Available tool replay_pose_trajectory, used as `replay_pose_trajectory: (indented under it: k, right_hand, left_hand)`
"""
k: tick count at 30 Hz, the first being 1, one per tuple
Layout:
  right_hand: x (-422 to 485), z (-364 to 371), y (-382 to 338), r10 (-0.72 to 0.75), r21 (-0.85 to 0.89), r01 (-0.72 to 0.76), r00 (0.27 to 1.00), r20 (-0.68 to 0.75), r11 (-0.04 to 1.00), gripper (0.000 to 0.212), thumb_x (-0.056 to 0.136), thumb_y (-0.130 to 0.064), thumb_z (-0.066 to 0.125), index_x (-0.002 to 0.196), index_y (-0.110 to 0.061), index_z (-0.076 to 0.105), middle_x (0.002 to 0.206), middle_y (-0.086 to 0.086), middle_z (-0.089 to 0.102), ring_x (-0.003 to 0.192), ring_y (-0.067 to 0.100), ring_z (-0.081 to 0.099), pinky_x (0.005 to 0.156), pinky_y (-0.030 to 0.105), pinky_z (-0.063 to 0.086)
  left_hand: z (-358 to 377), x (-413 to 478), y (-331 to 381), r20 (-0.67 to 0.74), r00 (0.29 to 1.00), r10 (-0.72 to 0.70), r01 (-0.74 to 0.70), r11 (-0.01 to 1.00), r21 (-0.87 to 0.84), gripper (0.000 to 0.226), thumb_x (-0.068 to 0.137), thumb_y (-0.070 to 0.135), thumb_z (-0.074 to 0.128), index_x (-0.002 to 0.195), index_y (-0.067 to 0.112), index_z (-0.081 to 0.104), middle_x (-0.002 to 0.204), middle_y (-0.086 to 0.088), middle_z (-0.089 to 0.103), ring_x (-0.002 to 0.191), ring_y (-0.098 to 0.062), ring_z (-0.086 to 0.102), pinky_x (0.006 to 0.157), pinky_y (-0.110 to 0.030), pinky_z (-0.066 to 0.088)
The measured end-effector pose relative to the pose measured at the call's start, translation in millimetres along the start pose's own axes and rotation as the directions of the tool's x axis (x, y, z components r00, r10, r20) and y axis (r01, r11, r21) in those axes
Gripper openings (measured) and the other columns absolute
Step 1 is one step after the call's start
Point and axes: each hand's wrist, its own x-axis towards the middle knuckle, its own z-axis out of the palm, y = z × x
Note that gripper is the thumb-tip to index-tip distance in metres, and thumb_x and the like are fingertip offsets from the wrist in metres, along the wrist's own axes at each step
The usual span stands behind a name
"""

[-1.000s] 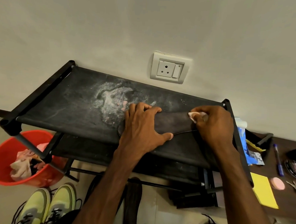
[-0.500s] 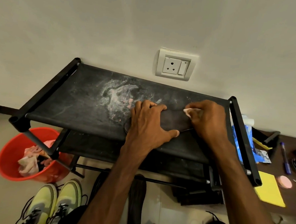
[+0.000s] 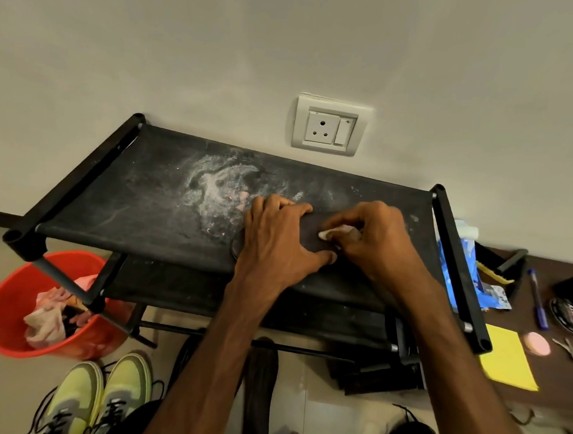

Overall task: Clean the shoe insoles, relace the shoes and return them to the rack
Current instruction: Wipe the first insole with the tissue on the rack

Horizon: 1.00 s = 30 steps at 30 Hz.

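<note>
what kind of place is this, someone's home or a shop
Probably a home. A black fabric shoe rack stands against a painted wall with a wall socket, yellow-green sneakers sit on the tiled floor, and an orange bucket holds rags.

Two hands showed — left hand (image 3: 277,246), right hand (image 3: 376,244) — one insole (image 3: 311,226), one wipe (image 3: 331,233), one rack (image 3: 81,176), one bucket (image 3: 4,315), two shoes (image 3: 73,401) (image 3: 125,392), one socket (image 3: 329,128).
</note>
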Motion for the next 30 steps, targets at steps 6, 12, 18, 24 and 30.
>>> replay_pose_trajectory:
  k: [6, 12, 18, 24, 30]
  right_hand:
    - [-3.2, -18.3, 21.6, 0.166, -0.114, -0.184, 0.975, -0.150, 0.976, 0.015, 0.089, -0.009, 0.074, 0.092, -0.022, 0.082, 0.085, -0.002, 0.077, 0.077, 0.011, 0.071, 0.079, 0.033, 0.061]
    - [-11.0, -8.9, -3.5, -0.027, 0.033, 0.025, 0.998, 0.063, 0.999, 0.009, 0.087, -0.015, 0.079, 0.092, -0.019, 0.084, 0.084, -0.007, 0.078, 0.076, 0.002, 0.070, 0.069, 0.016, 0.056]
    - [-12.1, -35.5, 40.9, 0.211, 0.027, -0.210, 0.968, -0.133, 0.977, 0.004, 0.086, -0.024, 0.082, 0.086, -0.020, 0.082, 0.072, -0.005, 0.075, 0.065, 0.009, 0.070, 0.062, 0.024, 0.059]
    - [0.8, -26.7, 51.4, 0.227, -0.019, -0.252, 0.899, -0.375, 0.967, 0.013, 0.091, -0.014, 0.071, 0.098, -0.016, 0.081, 0.090, 0.003, 0.077, 0.082, 0.016, 0.069, 0.085, 0.036, 0.058]
    - [9.3, -20.5, 57.0, 0.203, -0.025, -0.238, 0.875, -0.439, 0.971, 0.016, 0.094, -0.017, 0.069, 0.105, -0.016, 0.081, 0.101, 0.005, 0.078, 0.092, 0.019, 0.069, 0.091, 0.034, 0.055]
  left_hand:
    - [0.2, -0.5, 0.2, -0.007, 1.000, -0.017, 0.017, 1.000, 0.004, 0.088, 0.062, 0.072, 0.080, 0.139, 0.037, 0.056, 0.131, 0.004, 0.048, 0.127, -0.020, 0.034, 0.109, -0.032, 0.025]
    - [-0.9, 0.1, -0.4, -0.001, 1.000, -0.017, 0.017, 1.000, -0.011, 0.090, 0.060, 0.071, 0.082, 0.138, 0.036, 0.056, 0.130, 0.003, 0.049, 0.126, -0.020, 0.035, 0.108, -0.032, 0.027]
    - [-1.4, -0.3, 0.1, 0.002, 1.000, -0.028, 0.028, 0.999, -0.020, 0.088, 0.059, 0.070, 0.082, 0.137, 0.037, 0.058, 0.130, 0.004, 0.049, 0.125, -0.020, 0.036, 0.110, -0.032, 0.026]
    - [-2.5, -0.6, 1.9, 0.015, 1.000, -0.019, 0.019, 1.000, -0.003, 0.086, 0.062, 0.071, 0.080, 0.137, 0.037, 0.057, 0.130, 0.003, 0.048, 0.125, -0.021, 0.035, 0.109, -0.033, 0.026]
    - [-3.1, -1.2, 1.2, 0.021, 0.999, -0.024, 0.023, 1.000, 0.007, 0.087, 0.062, 0.072, 0.080, 0.138, 0.038, 0.056, 0.130, 0.002, 0.048, 0.125, -0.022, 0.036, 0.109, -0.034, 0.027]
